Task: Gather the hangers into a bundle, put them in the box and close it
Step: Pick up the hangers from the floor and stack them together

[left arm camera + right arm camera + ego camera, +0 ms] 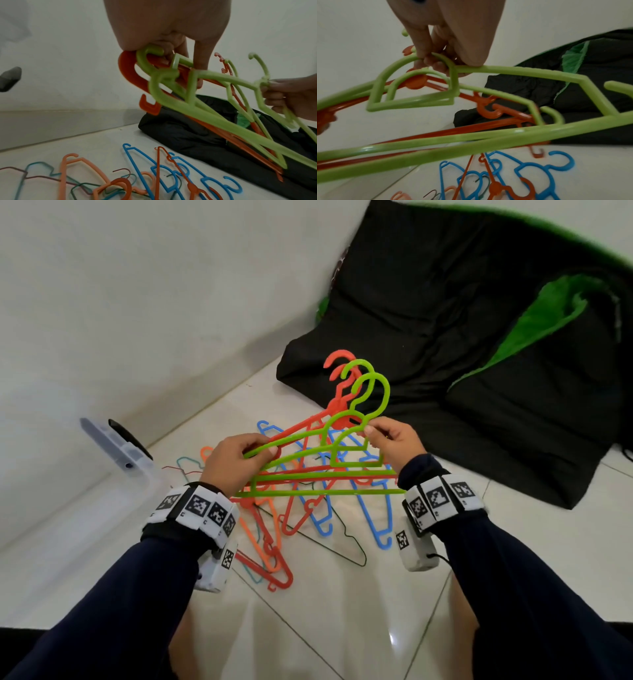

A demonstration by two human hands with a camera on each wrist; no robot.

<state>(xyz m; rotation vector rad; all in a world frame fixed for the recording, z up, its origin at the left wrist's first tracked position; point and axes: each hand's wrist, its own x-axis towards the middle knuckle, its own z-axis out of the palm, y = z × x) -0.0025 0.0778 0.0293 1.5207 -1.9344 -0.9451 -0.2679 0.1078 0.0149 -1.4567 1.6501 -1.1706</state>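
Observation:
A bundle of green and red plastic hangers (329, 460) is held above the floor, hooks pointing away from me. My left hand (236, 463) grips the bundle's left shoulder ends (154, 70). My right hand (390, 440) pinches the front green hanger (450, 81) by its neck, just under the hook. On the floor below lies a loose pile of hangers (308, 518): blue, orange and red plastic ones and thin wire ones. The clear plastic box (113, 470) stands at the left by the wall, its lid (109, 443) propped up.
A black cushion with green lining (479, 378) lies on the white tiled floor beyond the pile, against the wall. My bare knees (191, 645) are at the bottom edge. Light tiled floor (342, 611) spreads in front of me.

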